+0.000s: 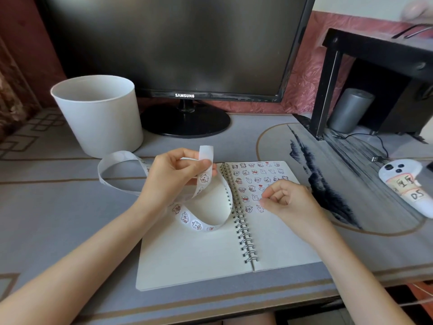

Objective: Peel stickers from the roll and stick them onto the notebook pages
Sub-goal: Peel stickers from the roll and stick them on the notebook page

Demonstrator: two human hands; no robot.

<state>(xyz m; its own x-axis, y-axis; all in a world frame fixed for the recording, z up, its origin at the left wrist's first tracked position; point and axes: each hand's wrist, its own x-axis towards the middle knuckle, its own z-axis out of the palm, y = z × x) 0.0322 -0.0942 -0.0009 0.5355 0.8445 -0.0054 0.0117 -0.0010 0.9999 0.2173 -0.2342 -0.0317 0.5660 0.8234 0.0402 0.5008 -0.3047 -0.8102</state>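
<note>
A spiral notebook [192, 252] lies open on the desk. Its left page is blank; the upper half of the right page carries rows of small cartoon stickers [251, 181]. A long white sticker strip [194, 221] loops over the left page and off to the left. My left hand [173, 174] pinches the strip near its free end, which stands up above the fingers. My right hand [283, 200] rests on the right page with curled fingers, its fingertips at the lowest sticker row. Whether a sticker sits under the fingertips is hidden.
A white bucket [98, 113] stands at the back left beside a Samsung monitor [178, 50]. A black stand [375, 73] with a grey cylinder [350, 110] is at the back right. A white controller [405, 184] lies right of the notebook, on a printed mat.
</note>
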